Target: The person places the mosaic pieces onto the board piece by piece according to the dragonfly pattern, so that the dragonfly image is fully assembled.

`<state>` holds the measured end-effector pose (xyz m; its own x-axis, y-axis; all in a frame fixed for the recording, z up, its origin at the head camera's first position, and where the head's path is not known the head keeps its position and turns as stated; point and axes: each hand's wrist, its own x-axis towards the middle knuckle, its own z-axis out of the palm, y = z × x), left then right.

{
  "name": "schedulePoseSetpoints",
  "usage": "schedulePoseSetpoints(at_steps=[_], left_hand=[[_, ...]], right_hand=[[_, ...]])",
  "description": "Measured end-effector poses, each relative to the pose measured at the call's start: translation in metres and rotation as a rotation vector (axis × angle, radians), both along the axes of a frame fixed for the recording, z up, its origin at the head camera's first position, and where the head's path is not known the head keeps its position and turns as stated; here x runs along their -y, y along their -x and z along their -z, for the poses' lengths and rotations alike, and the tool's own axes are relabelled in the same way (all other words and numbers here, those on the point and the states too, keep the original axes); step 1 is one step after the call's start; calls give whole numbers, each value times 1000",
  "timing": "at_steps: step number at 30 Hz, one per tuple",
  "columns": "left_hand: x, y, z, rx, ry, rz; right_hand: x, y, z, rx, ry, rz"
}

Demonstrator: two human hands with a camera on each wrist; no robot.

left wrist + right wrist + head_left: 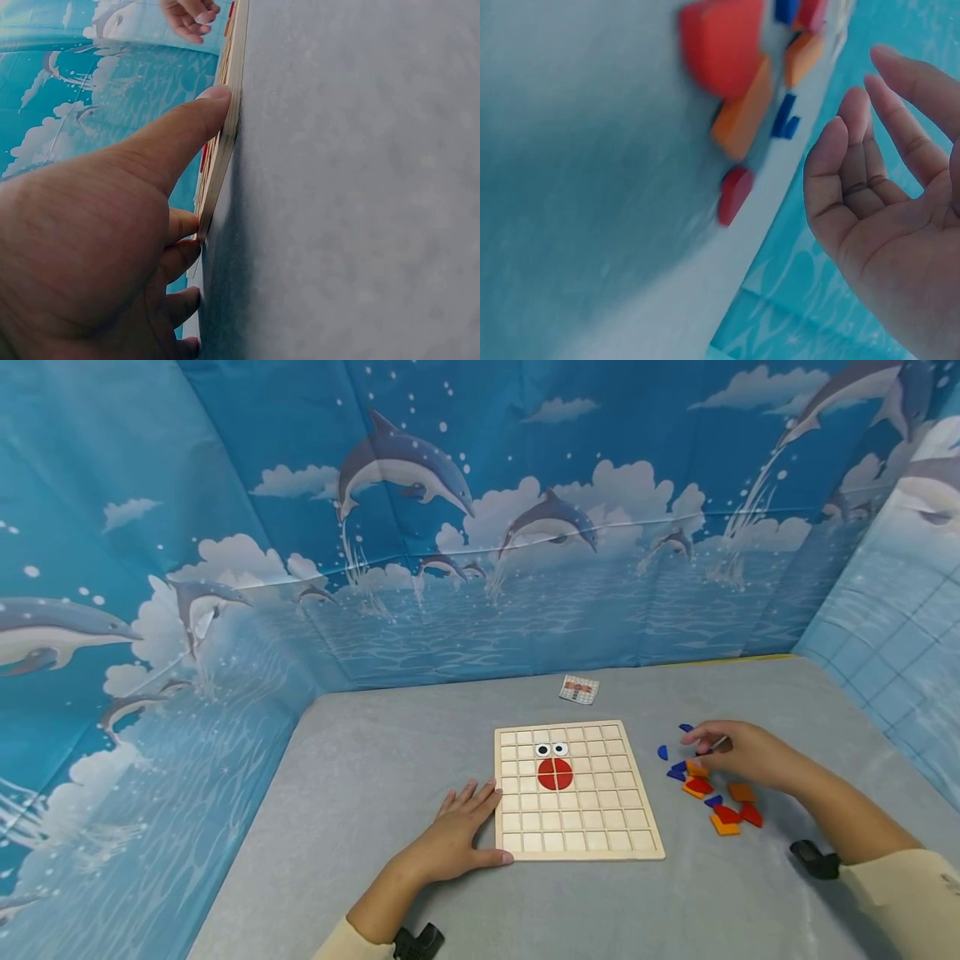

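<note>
A pale wooden grid board (600, 814) lies on the grey table. On it, red quarter-round pieces (547, 775) form a disc below two white eye pieces (560, 749). My left hand (450, 847) rests at the board's lower left corner, its fingers along the left side and the thumb on the near edge. To the right of the board my right hand (750, 758) hovers over loose pieces, its fingers loosely bent; in the right wrist view nothing shows between them. Beneath and around it lie blue pieces (662, 752), red pieces (724, 49) and orange pieces (741, 792).
A small printed card (579, 690) lies behind the board, toward the table's far side. Dolphin-patterned blue cloth (465, 627) hangs along the table's back and sides. The grey tabletop (360, 760) extends left of the board.
</note>
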<state>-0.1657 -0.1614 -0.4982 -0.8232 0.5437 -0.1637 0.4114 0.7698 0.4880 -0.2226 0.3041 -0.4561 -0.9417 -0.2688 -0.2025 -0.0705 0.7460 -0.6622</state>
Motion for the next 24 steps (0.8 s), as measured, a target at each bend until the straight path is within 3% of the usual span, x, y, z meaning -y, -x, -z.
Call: schedulePoseSetpoints(at_steps=[7,24], left_hand=[[0,0,1,6,-4,2],[0,0,1,-3,6,-6]], right_hand=[[-12,1,7,31,-63,-67],[-13,2,19,21,-114,-85]])
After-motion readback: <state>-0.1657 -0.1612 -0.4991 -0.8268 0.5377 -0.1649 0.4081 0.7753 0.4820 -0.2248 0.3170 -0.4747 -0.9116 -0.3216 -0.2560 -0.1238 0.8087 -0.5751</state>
